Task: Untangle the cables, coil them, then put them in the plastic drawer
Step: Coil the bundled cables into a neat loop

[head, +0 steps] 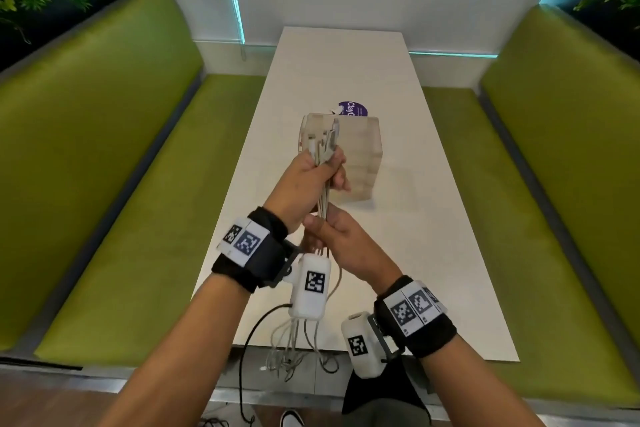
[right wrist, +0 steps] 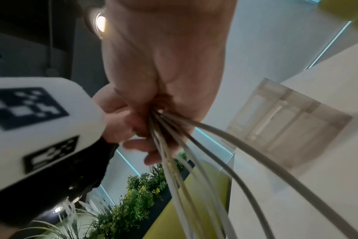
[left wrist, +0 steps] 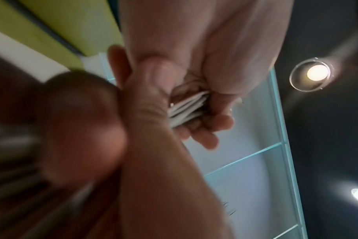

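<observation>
Left hand (head: 311,180) is gripping the white cables (head: 323,152) just before the plastic drawer (head: 349,159); right hand (head: 341,239) fingers are clamping them lower. Sliding evenly should keep strands parallel.

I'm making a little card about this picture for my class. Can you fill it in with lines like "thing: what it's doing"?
left hand: grips the cables near their plug ends, up high
right hand: holds the same bundle lower down
cables: white, bunched together, loose ends dangle past the table edge
coiled yet: no
drawer: clear plastic, stands on the table behind the hands; whether it is open, cannot tell
table: white, long
benches: green, one on each side
</observation>
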Demonstrator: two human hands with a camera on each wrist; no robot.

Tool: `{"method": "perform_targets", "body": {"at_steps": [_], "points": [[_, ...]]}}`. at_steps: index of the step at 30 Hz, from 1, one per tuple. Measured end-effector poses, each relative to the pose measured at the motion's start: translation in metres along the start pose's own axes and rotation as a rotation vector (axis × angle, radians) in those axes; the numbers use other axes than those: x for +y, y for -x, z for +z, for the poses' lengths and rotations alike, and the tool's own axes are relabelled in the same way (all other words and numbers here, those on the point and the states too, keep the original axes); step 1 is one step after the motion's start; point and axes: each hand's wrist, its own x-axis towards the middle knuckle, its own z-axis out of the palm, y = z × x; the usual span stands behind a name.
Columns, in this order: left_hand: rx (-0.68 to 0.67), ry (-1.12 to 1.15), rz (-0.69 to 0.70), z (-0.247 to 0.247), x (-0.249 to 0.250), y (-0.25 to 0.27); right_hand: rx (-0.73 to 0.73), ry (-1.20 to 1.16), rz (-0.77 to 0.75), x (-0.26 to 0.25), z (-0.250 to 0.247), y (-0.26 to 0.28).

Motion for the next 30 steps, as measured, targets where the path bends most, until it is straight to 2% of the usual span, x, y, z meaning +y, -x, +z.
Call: {"method": "perform_targets", "body": {"at_steps": [4,8,13,17,20,23,26,29,30], "points": [[-0.093,-0.146,0.014,-0.003,0.016,-0.013,0.065,-0.023,0.040,-0.016,-0.007,0.002],[-0.155,-0.270,0.044,0.003,0.025,-0.014,-0.039,0.088,0.040,-0.028,-0.019,0.007],[-0.174,-0.252,-0.056,0.015,0.032,-0.008,0.030,-0.052,-0.053,-0.046,-0.030,0.001],[-0.145,-0.340,0.010,0.011,0.029,-0.008,0.017,-0.104,-0.063,-0.044,-0.029,0.003],[-0.152,-0.210,0.033,-0.001,0.007,-0.002,0.104,-0.141,-0.098,-0.044,-0.026,0.004],[-0.175,-0.125,-0.003,-0.009,-0.019,0.011,0.201,-0.061,-0.163,-0.045,-0.024,0.005],[-0.233,-0.036,-0.004,-0.004,-0.035,0.022,0.319,0.108,-0.159,-0.046,-0.025,0.000],[-0.154,-0.124,0.048,0.001,-0.035,0.027,0.402,0.327,-0.135,-0.051,-0.029,-0.001],[-0.112,-0.168,0.044,-0.002,-0.035,0.026,0.387,0.404,-0.106,-0.056,-0.031,0.001]]}}
